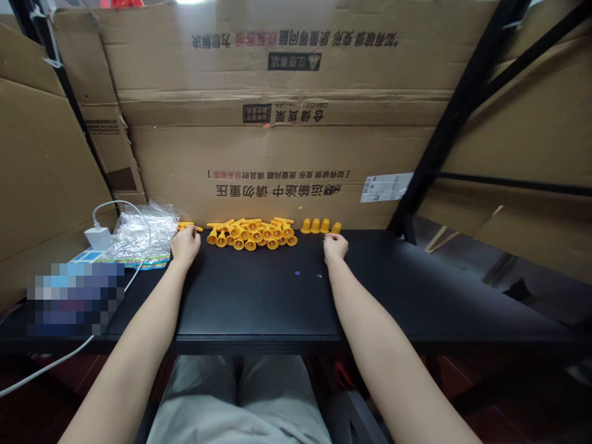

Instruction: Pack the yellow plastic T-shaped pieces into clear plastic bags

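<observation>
My left hand [185, 245] is closed at the back left of the black tabletop, its fingertips at a thin yellow plastic stick [185, 225]. My right hand [335, 248] is closed too, with its fingers at a tilted yellow cup-shaped piece [337, 228]; the hand partly hides where they meet. Left of that piece, several matching yellow cups [316, 226] stand in a short row. Between the hands lies a heap of yellow trumpet-shaped plastic pieces [253, 234], most with their flared ends facing me.
Cardboard [277, 148] walls the back of the black tabletop [259, 302]. At left are a crumpled clear plastic bag [139, 231], a white charger [98, 237] with its cable, and a blurred-out object [76, 299]. A small blue bit [297, 272] lies near the middle.
</observation>
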The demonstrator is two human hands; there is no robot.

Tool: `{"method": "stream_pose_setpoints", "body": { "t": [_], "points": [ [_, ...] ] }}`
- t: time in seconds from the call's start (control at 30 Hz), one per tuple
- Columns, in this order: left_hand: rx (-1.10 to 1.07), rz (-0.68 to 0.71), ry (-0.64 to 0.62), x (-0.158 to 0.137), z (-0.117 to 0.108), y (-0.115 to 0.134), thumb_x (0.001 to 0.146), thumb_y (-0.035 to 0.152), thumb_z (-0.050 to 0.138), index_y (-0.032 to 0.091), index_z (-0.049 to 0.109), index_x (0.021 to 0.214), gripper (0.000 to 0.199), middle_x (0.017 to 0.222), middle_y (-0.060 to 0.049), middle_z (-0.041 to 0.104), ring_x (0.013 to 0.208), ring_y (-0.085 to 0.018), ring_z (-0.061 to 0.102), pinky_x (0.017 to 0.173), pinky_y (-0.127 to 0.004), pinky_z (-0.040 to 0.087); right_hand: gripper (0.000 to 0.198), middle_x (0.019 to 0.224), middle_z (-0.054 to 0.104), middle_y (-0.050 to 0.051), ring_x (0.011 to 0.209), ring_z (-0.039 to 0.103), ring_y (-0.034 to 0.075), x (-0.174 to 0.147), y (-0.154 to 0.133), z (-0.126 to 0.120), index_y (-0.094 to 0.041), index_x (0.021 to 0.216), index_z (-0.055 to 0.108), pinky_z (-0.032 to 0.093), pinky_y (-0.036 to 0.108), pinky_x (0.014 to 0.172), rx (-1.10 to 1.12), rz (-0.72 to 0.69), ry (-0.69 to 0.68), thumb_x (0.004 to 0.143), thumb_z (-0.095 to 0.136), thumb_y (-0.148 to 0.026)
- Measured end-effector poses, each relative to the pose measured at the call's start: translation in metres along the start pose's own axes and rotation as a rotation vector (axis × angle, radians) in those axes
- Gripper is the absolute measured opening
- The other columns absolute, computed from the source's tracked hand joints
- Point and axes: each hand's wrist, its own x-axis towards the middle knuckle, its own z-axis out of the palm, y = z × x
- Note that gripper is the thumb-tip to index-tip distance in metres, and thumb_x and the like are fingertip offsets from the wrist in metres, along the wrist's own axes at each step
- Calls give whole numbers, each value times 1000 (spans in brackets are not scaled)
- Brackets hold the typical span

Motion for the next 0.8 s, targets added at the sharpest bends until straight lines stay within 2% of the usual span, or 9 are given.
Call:
{"method": "stream_pose_setpoints", "body": {
  "t": [0.1,0.2,0.3,0.5,0.63,0.8],
  "points": [
    [-10,14,3,-2,-3,9,84,28,42,23,61,112,33,103,-9,68,97,-25,62,80,-33,46,26,96,66,12,96,61,24,4,-1,-4,-13,85,67,46,36,91,-174,20,39,68,47,-14],
    [-27,14,-2,-3,-3,13,84,29,42,22,61,111,34,102,-9,69,97,-25,62,80,-32,46,36,116,58,15,110,53,27,10,-1,-7,-12,101,67,42,38,97,-338,-14,-40,69,49,-15],
    [-43,-8,-13,-4,-2,12,84,30,42,22,62,111,34,100,-9,69,96,-25,63,79,-32,46,43,129,49,13,123,43,28,18,2,-8,-17,112,63,35,42,103,-476,-49,-121,71,50,-18],
    [-72,-54,-6,-3,1,10,84,32,41,21,66,104,34,98,-9,70,95,-25,63,79,-32,46,44,143,37,12,134,26,33,38,13,-5,-25,123,58,16,60,107,-677,-60,-283,79,52,-29],
    [-119,-50,25,-4,-1,14,84,34,39,21,68,99,35,90,-8,70,89,-23,63,75,-29,45,41,145,34,12,135,23,35,49,15,-3,-29,124,57,14,68,102,-728,-62,-356,84,49,-37],
    [-185,-64,58,-6,-4,18,84,39,36,20,70,86,38,77,-6,69,78,-20,63,69,-27,43,46,149,28,11,137,19,35,53,11,-3,-30,132,49,10,69,102,-802,-11,-422,88,42,-40]
  ]
}}
